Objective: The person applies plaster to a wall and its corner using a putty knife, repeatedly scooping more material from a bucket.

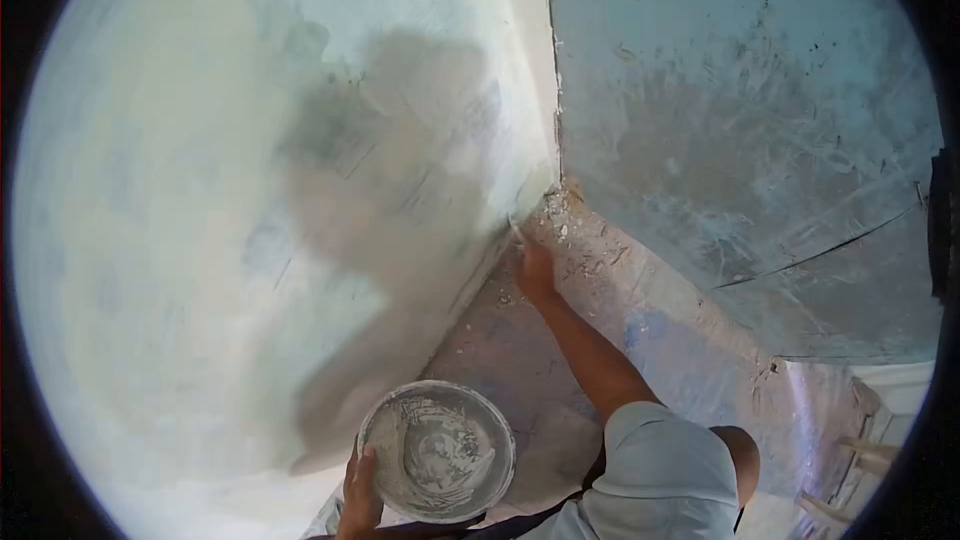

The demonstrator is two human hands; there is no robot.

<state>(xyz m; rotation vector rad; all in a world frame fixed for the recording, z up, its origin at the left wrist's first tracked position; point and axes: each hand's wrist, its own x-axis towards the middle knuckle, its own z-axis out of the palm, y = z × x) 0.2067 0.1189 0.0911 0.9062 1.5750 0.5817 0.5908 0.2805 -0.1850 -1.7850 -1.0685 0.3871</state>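
My left hand [361, 496] is closed on the left rim of a round bowl [385, 450], thumb over the edge. Whitish plaster paste [447, 440] is smeared across the inside of the bowl. Out ahead, my right hand [535, 268] is closed around a small tool that looks like a putty knife [515, 227]. Its tip meets the foot of the pale wall [200, 220], close to the corner. The fingers hide most of the tool's handle.
A scuffed blue-grey wall [720, 130] rises on the right, with a dark cable [830, 255] across it. Crumbled debris [562, 218] lies on the floor [510, 370] in the corner. Pale wooden pieces [865, 455] stand at the lower right.
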